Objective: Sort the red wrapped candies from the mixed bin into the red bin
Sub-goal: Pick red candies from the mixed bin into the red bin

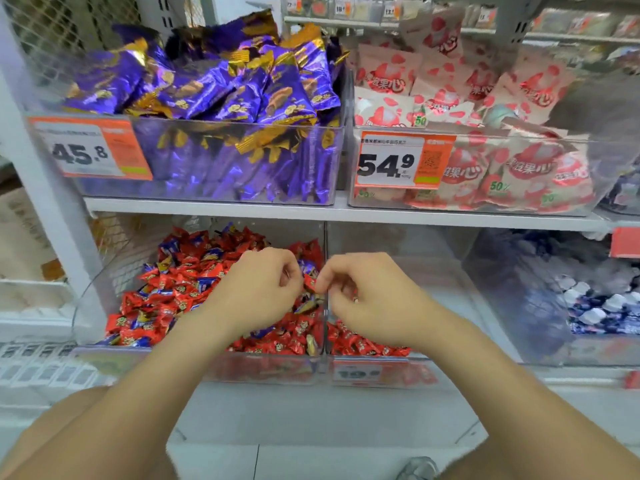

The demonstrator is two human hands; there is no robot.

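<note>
The clear mixed bin (104, 299) on the lower shelf holds a heap of red candies (194, 282) with blue and gold ones among them. To its right, the red bin (450, 271) has a few red candies (360, 344) along its front. My left hand (263, 289) hovers over the right side of the mixed heap with its fingers curled, and nothing shows in it. My right hand (367, 299) is just across the divider (325, 327). Its fingertips pinch a red candy (310, 283) at the divider's top.
On the upper shelf stand a bin of purple packets (221, 98) and a bin of pink-and-white packets (485, 133), both with orange price tags. A bin of blue-and-white sweets (595, 306) sits at the lower right. A white shelf post (45, 168) stands at the left.
</note>
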